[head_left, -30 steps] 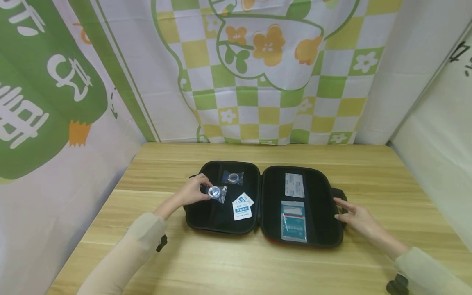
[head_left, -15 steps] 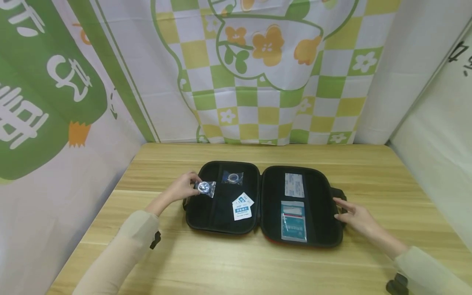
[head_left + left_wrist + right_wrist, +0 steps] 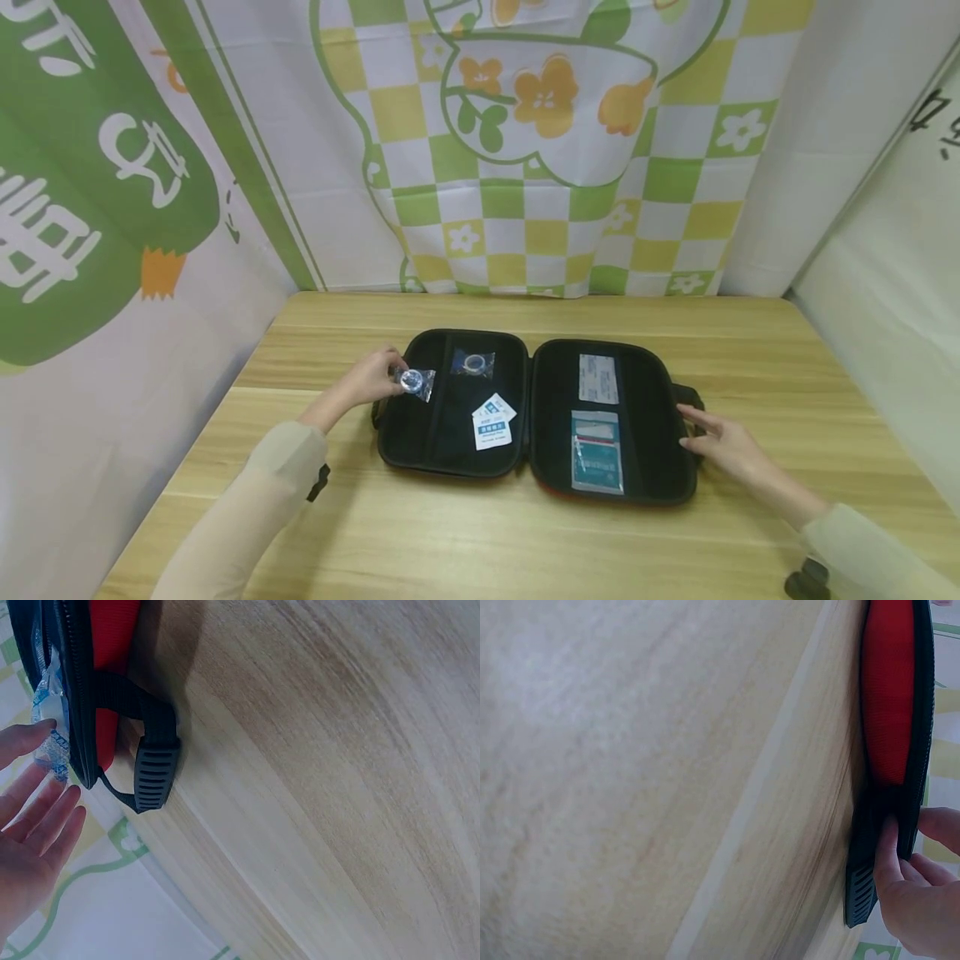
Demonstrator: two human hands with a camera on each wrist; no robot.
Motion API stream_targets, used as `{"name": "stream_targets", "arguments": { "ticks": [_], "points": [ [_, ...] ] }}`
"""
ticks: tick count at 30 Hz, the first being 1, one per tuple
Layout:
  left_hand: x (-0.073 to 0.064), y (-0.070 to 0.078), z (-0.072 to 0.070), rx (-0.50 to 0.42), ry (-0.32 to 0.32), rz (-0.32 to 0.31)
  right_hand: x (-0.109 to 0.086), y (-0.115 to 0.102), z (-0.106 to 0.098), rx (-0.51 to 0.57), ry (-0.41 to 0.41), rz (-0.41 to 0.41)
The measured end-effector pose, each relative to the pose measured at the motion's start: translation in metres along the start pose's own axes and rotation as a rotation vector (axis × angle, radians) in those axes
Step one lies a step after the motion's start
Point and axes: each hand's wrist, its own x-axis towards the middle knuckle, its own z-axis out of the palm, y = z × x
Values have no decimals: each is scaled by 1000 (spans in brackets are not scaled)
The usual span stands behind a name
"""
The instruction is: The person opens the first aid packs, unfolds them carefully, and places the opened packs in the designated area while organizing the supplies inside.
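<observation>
A black case (image 3: 442, 454) with a red outer shell (image 3: 889, 690) lies unfolded on the wooden table. Over its left half, near the outer rim, my left hand (image 3: 375, 379) pinches a roll of tape in a clear wrapper (image 3: 416, 383); the left wrist view has the thumb on the wrapper. A second wrapped tape roll (image 3: 474, 363) sits at the back of that half, with alcohol pad packets (image 3: 492, 432) in front. My right hand (image 3: 720, 437) grips the right rim beside a handle, thumb inside and fingers outside. The right half holds a white packet (image 3: 597, 379) and a green packet (image 3: 597, 454).
Wooden table (image 3: 480, 542) surrounds the case. A black handle (image 3: 156, 769) sticks out from the case's left side. Behind the table hangs a checked, flowered curtain (image 3: 525, 200), and printed cloth (image 3: 150, 333) stands on the left side.
My left hand has drawn the wrapped tape roll leftward, from the middle of the left half toward its outer rim, and has barely moved in the last half second. The right hand stays put.
</observation>
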Motion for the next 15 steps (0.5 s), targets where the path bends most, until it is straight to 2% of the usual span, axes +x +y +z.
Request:
{"name": "stream_targets", "arguments": {
  "ticks": [4, 9, 15],
  "points": [
    [4, -1, 5, 44, -16, 12, -1, 0, 0, -1, -6, 1],
    [9, -2, 9, 84, 2, 59, 0, 0, 0, 9, -8, 2],
    [12, 1, 12, 94, 0, 68, -1, -1, -1, 40, -21, -1]
  ]
}}
